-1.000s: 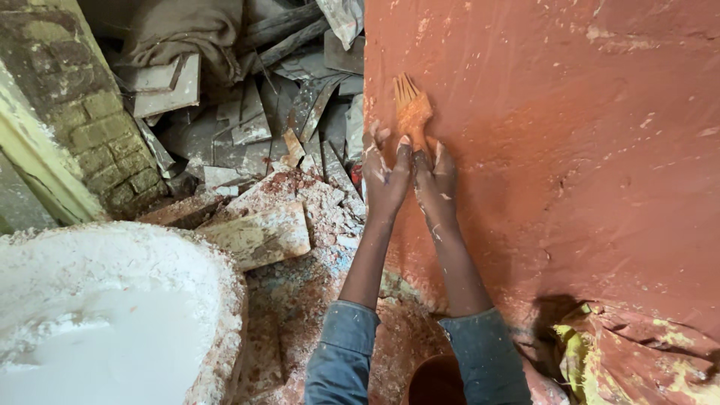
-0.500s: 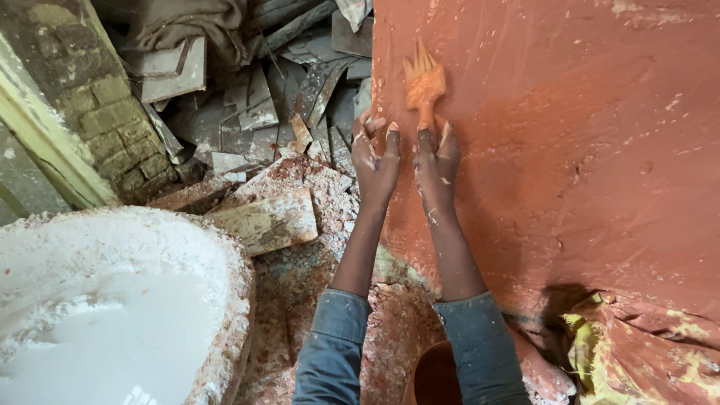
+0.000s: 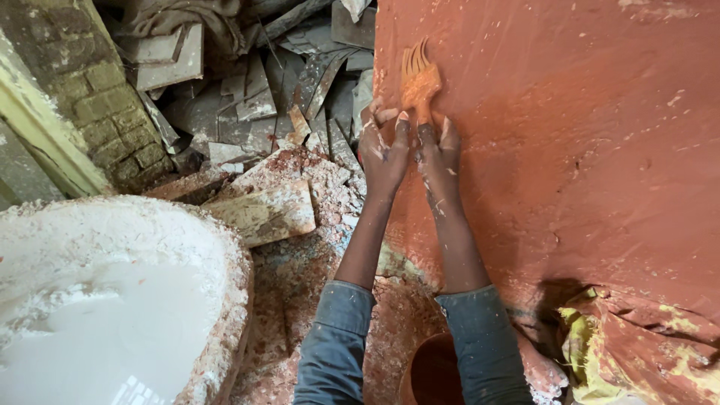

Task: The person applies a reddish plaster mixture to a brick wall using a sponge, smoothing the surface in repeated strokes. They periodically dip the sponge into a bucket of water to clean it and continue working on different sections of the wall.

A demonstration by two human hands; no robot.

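Our left hand (image 3: 384,150) and right hand (image 3: 439,150) grip an orange brush (image 3: 417,79) at twelve o'clock on the red-brown wall (image 3: 585,150); wet fingers might slip.

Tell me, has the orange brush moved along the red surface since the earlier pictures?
Cannot tell for certain. The orange brush sits by the left edge of the red surface, as before; the camera itself shifts, so any small stroke is unclear.

Your left hand (image 3: 384,150) and right hand (image 3: 439,150) press together on the brush (image 3: 417,79) against the red wall (image 3: 570,150); left of the wall lies rubble (image 3: 262,127) and a white tub (image 3: 120,300).
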